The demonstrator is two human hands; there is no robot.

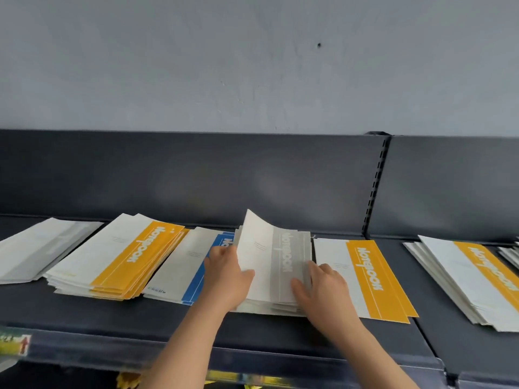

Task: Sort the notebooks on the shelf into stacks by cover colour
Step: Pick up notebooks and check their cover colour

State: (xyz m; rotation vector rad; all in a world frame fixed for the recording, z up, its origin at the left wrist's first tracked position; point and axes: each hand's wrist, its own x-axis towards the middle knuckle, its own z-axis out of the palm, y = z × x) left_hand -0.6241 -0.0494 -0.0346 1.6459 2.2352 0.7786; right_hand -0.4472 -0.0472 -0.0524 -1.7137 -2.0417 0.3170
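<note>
left fingers (224, 255) and thumb around grey notebook (280, 248), right fingers (323, 270) atop

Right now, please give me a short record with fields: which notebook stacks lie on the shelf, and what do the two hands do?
shelf: dark grey metal shelf
stacks, left to right: pale grey paper notebook stack; left yellow-banded stack; blue-banded stack; middle grey-banded stack; yellow-banded notebooks; right yellow-banded stack
left hand: grips the left edge of the top grey notebook, whose far corner curls up
right hand: rests on the middle stack's right side, thumb on the cover
</note>
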